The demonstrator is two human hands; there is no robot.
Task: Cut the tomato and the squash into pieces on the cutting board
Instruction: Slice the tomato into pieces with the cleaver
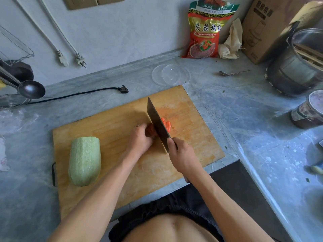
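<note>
A wooden cutting board [108, 130] lies on the grey counter. My left hand [139, 139] curls over the red tomato [151, 131] near the board's middle and holds it down. My right hand [181, 155] grips the handle of a dark cleaver [157, 122], whose blade stands on edge against the tomato's right side. Cut tomato slices [166, 124] lie just right of the blade, amid juice stains. A peeled pale-green squash [85, 160] lies whole on the board's left part, apart from both hands.
Behind the board sit clear plastic lids [171, 74], a spoon [232, 73] and a black plug with cord [123, 89]. A red snack bag [207, 30], a cardboard box [272, 27], a metal pot [300, 63] and a jar [309, 110] stand at the right. A ladle [31, 89] juts in from the left.
</note>
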